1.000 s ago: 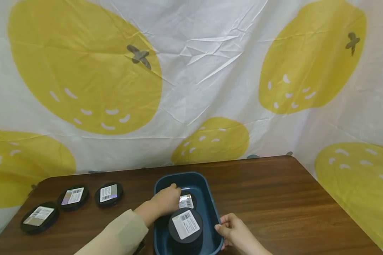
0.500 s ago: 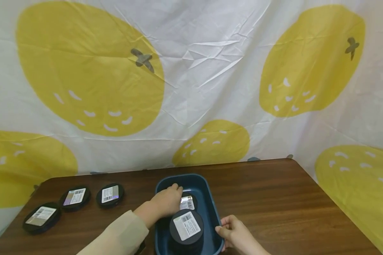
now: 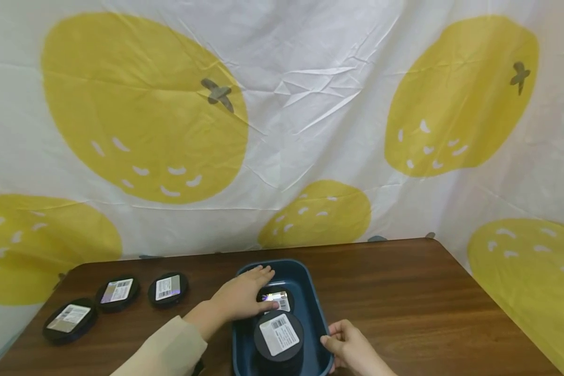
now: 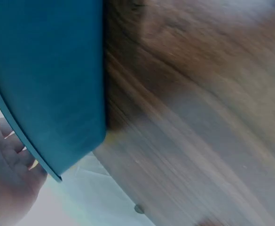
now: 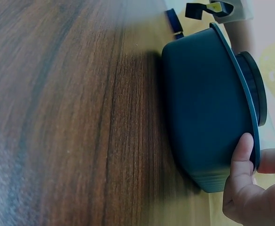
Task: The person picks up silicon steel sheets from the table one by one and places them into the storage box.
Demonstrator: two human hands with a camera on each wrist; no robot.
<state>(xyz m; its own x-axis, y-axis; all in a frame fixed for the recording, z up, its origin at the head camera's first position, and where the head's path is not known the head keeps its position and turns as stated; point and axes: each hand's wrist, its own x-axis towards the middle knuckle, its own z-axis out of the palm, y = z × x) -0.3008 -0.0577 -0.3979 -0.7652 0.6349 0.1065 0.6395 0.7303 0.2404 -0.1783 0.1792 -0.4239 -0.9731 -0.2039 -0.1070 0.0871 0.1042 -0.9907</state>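
Observation:
A dark blue rectangular tub stands on the wooden table. Inside it, a stack of black round discs with a white barcode label on top fills the near part. Another black labelled disc lies lower behind the stack. My left hand is over the tub's left side, fingers stretched out and thumb across the rear disc. In the left wrist view, that hand shows past the tub's rim. My right hand pinches the right rim; the right wrist view shows its thumb and fingers on either side.
Three more black discs, a near one, a middle one and a right one, lie labelled side up on the table's left. A white cloth with yellow fruit prints hangs behind the table.
My left hand's fingers have straightened and the thumb has spread away from them, where before they reached down beside the rear disc. The right hand keeps its grip on the rim.

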